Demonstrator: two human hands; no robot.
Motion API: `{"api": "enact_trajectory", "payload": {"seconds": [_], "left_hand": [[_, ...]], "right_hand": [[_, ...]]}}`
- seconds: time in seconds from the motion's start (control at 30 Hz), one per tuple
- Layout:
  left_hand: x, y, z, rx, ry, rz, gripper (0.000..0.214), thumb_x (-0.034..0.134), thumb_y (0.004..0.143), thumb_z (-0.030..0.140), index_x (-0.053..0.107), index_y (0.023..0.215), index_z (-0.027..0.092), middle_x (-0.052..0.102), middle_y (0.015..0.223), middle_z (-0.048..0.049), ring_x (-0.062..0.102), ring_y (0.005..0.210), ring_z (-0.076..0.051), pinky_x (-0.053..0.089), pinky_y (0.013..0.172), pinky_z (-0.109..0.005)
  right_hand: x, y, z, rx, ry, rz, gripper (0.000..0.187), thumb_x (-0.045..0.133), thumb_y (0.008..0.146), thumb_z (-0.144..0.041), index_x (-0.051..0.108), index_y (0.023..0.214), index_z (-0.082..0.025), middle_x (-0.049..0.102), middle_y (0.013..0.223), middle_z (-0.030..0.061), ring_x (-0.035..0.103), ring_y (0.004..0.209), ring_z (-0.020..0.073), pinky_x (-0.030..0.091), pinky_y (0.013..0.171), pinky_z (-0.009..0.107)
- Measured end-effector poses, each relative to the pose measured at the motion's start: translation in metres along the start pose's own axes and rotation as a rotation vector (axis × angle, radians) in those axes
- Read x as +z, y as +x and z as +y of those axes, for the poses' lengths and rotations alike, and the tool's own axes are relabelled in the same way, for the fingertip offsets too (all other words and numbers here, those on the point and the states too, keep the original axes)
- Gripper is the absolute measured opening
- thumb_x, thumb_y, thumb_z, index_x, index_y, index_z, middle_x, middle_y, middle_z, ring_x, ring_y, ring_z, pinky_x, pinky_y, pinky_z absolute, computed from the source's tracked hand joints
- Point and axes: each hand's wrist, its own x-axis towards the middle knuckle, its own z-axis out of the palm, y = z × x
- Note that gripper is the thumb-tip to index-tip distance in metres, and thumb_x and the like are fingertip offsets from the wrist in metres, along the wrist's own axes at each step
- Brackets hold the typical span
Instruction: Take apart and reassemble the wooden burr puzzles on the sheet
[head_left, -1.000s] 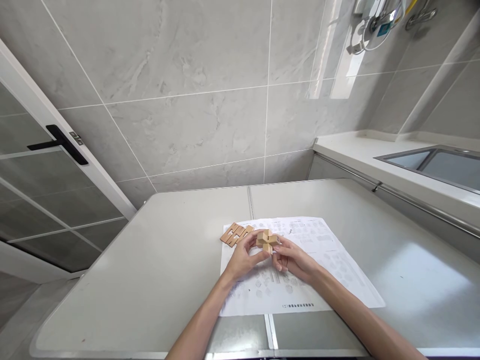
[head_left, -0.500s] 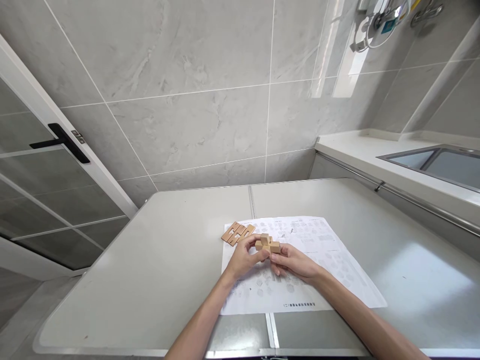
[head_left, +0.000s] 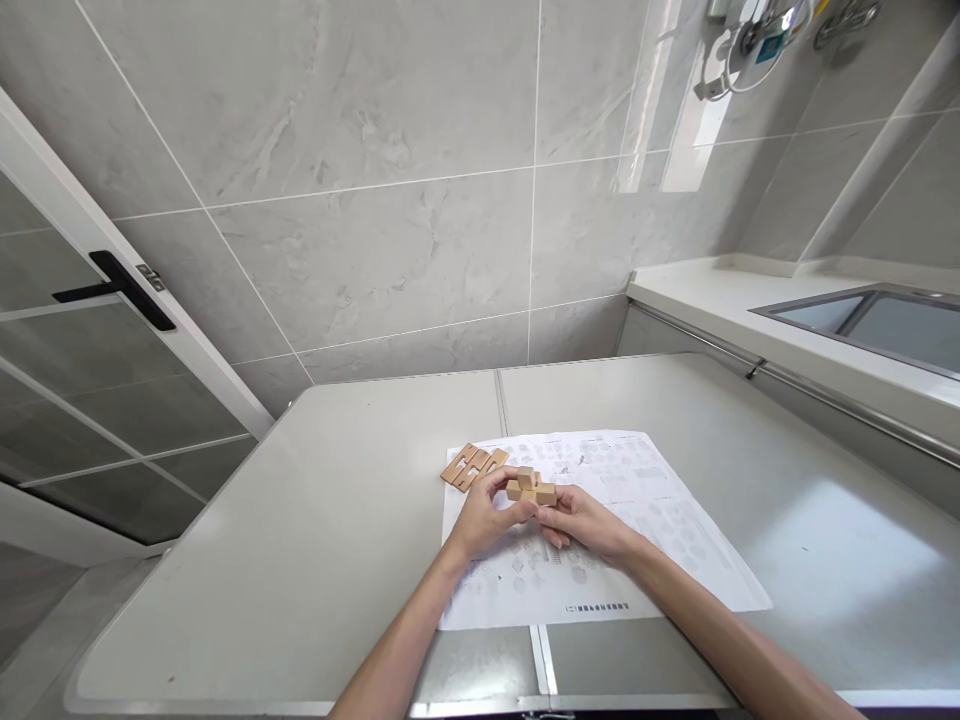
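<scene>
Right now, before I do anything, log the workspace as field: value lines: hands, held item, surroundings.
Left hand: holding the left side of the wooden block assembly
Right hand: fingers on its right side
Held item: cross-shaped, above the printed sheet
Beyond left hand: flat slotted wooden pieces
Surface: pale table, sheet lying across its centre seam
</scene>
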Motion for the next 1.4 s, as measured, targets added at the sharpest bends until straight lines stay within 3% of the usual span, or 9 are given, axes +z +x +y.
{"api": "enact_trajectory", "payload": {"seconds": [0.7, 0.97, 1.4], "left_hand": [[0.0004, -0.0001, -0.0010, 0.010, 0.036, 0.026, 0.039, 0.081, 0.079, 0.048, 0.072, 0.102, 0.019, 0.074, 0.101, -0.0072, 0.067, 0.098, -0.025, 0.052, 0.093, -0.037], [0.0009, -0.0011, 0.0040, 0.036, 0.113, 0.055, 0.038, 0.083, 0.077, 0.047, 0.071, 0.103, 0.021, 0.074, 0.106, -0.0059, 0.066, 0.103, -0.026, 0.049, 0.096, -0.036], [0.0013, -0.0021, 0.0015, 0.033, 0.159, 0.140, 0.034, 0.084, 0.075, 0.043, 0.071, 0.097, 0.021, 0.074, 0.096, -0.0035, 0.065, 0.094, -0.024, 0.049, 0.089, -0.034]], "right_hand": [[0.0022, 0.0008, 0.0001, -0.019, -0.031, -0.003, 0.047, 0.070, 0.090, -0.062, 0.067, 0.094, -0.016, 0.050, 0.057, -0.0057, 0.040, 0.052, 0.0099, 0.032, 0.053, 0.025], [0.0012, 0.0028, 0.0058, -0.025, -0.036, 0.037, 0.045, 0.072, 0.091, -0.059, 0.070, 0.105, -0.016, 0.050, 0.060, -0.0056, 0.040, 0.050, 0.0089, 0.031, 0.052, 0.024], [0.0045, 0.0035, 0.0065, -0.022, -0.124, 0.103, 0.057, 0.068, 0.090, -0.065, 0.072, 0.117, -0.015, 0.050, 0.058, -0.0051, 0.042, 0.048, 0.0094, 0.034, 0.049, 0.023]]}}
